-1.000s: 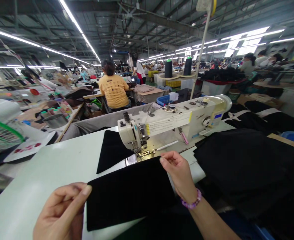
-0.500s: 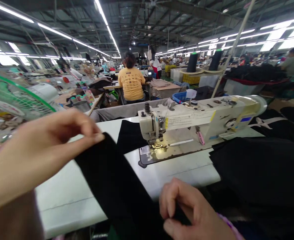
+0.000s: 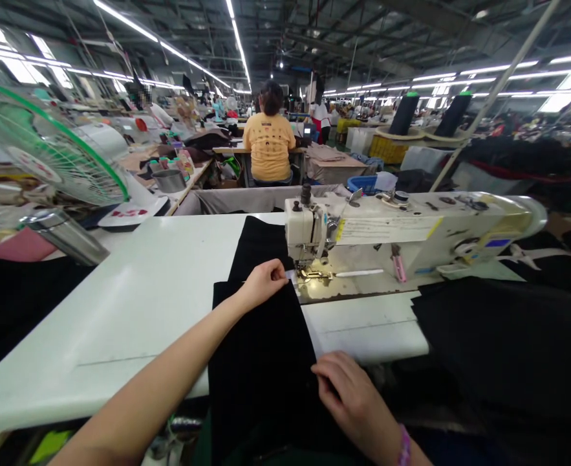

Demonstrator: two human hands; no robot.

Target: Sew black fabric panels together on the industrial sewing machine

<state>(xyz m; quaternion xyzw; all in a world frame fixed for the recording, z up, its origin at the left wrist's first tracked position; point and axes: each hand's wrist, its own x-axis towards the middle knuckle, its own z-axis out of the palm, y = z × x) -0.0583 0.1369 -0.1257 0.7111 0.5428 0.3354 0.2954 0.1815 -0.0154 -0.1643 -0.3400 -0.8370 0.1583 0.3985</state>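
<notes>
My left hand [image 3: 264, 282] pinches the far right corner of a black fabric piece [image 3: 260, 353], just left of the needle area of a white sewing machine [image 3: 387, 226]. The fabric lies over the white table [image 3: 134, 291] and hangs past its front edge toward me. Lower down, my right hand [image 3: 350, 388] has its fingers closed on the right edge of the same piece. Another black fabric piece [image 3: 260, 239] lies flat behind it, left of the machine head. On the machine bed are a white pen-like stick [image 3: 360, 273] and pink-handled snips [image 3: 399, 265].
Black fabric is piled [image 3: 498, 343] at the right. To the left stand a green-rimmed fan [image 3: 57, 142] and a steel flask [image 3: 66, 234]. Thread cones [image 3: 404, 115] rise behind the machine. A person in a yellow shirt [image 3: 268, 145] sits ahead, facing away.
My left hand has moved forward and right, carrying the fabric's far end from the air down beside the machine needle. My right hand remains by the fabric's right edge. The view has shifted slightly.
</notes>
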